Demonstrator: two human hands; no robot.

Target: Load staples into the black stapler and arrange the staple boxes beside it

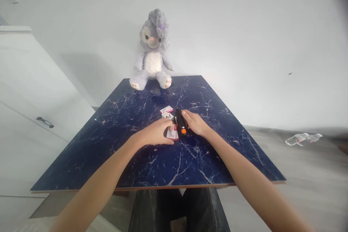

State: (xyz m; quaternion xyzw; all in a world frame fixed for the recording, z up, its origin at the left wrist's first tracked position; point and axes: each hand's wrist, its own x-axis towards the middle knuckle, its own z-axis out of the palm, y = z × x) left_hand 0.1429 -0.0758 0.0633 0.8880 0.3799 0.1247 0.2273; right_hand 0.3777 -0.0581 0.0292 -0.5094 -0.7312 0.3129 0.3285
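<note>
On the blue marbled table, my left hand [160, 132] curls its thumb and fingers around a small red-and-white box [172, 135]. A black stapler [179, 119] with an orange end is gripped from its right side by my right hand [194, 121]. The stapler stands right beside the box, and I cannot tell whether they touch. Just beyond my left hand lies a white box [167, 115] with dark print. Behind that one is another flat red-and-white box [166, 109]. The print on the boxes is too small to read.
A grey plush rabbit [153, 63] sits at the far edge of the blue marbled table [130, 108], against the wall. To the left stands a white cabinet [32, 90] with a dark handle. Clear plastic bottles [297, 139] lie on the floor at right.
</note>
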